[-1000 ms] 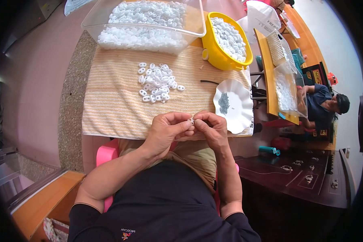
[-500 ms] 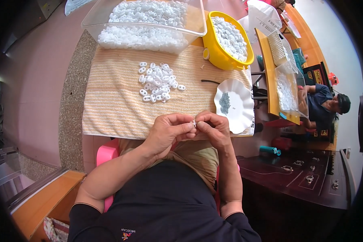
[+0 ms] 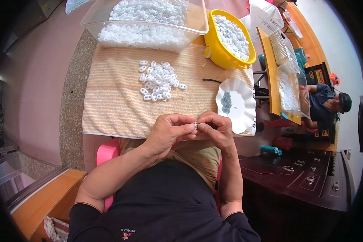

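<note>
At the near edge of the towel-covered table, my left hand (image 3: 169,131) pinches a small white plastic piece (image 3: 195,125) between thumb and forefinger. My right hand (image 3: 216,128) is closed on the same piece from the right; anything smaller in its fingertips is hidden. Beyond the hands lies a loose pile of white oval pieces with two holes (image 3: 159,80). To the right of my hands sits a white scalloped plate (image 3: 243,115), bearing a heap of tiny grey bits (image 3: 226,103). A thin black stick (image 3: 211,80) rests at the plate's far edge.
A clear plastic bin (image 3: 145,40) and a yellow tub (image 3: 210,44), both full of white pieces, stand at the far side of the striped towel (image 3: 117,97). On the right, a person (image 3: 327,99) sits at another table with a clear bin (image 3: 287,90).
Both hands stay together around the white piece, with barely any finger movement. The whole view has shifted very slightly.
</note>
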A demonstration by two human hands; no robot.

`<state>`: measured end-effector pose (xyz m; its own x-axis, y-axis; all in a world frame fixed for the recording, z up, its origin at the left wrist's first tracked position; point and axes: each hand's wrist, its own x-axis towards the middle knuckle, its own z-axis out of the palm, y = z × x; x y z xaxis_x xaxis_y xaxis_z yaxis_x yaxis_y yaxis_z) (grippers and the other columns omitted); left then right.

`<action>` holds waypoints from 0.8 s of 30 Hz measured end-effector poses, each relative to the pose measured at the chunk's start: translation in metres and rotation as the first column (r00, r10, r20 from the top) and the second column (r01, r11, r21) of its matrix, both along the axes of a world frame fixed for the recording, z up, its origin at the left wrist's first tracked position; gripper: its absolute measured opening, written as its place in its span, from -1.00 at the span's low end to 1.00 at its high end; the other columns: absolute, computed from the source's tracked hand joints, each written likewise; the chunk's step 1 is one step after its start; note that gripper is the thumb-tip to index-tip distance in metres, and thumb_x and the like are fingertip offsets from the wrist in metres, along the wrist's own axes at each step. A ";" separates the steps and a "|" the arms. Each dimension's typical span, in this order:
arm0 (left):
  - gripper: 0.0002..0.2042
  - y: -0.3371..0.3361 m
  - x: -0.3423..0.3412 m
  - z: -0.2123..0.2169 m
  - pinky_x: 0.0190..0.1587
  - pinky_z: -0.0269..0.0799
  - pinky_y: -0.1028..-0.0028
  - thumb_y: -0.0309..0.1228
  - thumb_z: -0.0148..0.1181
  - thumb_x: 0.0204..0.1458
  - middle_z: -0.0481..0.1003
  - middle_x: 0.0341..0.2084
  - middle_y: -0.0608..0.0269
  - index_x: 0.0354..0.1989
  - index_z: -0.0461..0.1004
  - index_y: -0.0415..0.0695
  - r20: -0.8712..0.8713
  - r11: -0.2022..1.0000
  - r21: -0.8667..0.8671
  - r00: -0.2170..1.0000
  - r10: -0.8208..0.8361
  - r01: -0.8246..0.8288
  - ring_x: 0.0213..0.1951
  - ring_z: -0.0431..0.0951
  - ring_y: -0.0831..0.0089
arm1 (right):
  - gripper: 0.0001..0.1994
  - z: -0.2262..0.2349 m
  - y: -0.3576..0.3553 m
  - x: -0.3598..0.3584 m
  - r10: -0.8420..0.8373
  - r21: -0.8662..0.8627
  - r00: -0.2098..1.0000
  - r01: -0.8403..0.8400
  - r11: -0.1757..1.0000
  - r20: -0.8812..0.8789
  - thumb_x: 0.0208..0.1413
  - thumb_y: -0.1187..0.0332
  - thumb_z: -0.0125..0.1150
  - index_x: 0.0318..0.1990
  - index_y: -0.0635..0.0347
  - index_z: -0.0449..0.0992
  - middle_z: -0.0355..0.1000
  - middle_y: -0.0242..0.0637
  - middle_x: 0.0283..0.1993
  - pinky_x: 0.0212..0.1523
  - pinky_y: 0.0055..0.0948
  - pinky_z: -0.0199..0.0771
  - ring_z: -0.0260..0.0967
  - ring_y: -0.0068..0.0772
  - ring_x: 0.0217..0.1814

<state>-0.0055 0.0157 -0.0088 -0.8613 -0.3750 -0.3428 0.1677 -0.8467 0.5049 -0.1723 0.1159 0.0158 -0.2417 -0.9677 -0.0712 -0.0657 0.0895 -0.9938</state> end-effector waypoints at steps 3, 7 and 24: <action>-0.85 0.001 0.000 -0.002 -0.24 0.56 0.53 -0.58 0.19 0.05 0.55 -0.39 0.17 -0.20 0.50 -0.30 0.013 1.000 -0.022 1.000 0.005 -0.005 -0.35 0.57 0.49 | -0.98 -0.002 0.000 0.001 -0.001 -0.009 0.999 0.001 1.000 -0.038 0.07 0.59 0.18 -0.34 0.37 0.51 0.44 -0.28 -0.32 -0.23 -0.59 0.37 0.37 -0.54 -0.27; -0.85 0.003 0.000 -0.004 -0.24 0.56 0.53 -0.58 0.19 0.05 0.55 -0.39 0.17 -0.20 0.50 -0.30 0.041 0.999 -0.052 0.999 0.015 -0.013 -0.36 0.57 0.49 | -0.99 -0.006 0.000 0.002 -0.007 -0.023 0.994 0.005 1.000 -0.108 0.08 0.59 0.19 -0.36 0.36 0.50 0.43 -0.31 -0.33 -0.25 -0.61 0.36 0.36 -0.57 -0.29; -0.83 0.002 0.000 0.001 -0.24 0.56 0.51 -0.57 0.18 0.06 0.56 -0.38 0.15 -0.17 0.50 -0.31 0.037 0.997 -0.074 0.999 0.030 -0.027 -0.36 0.58 0.48 | -0.90 -0.014 0.002 0.009 -0.052 -0.007 0.999 0.052 0.999 -0.005 0.17 0.46 0.14 -0.28 0.33 0.49 0.41 -0.42 -0.30 -0.22 -0.64 0.42 0.37 -0.67 -0.27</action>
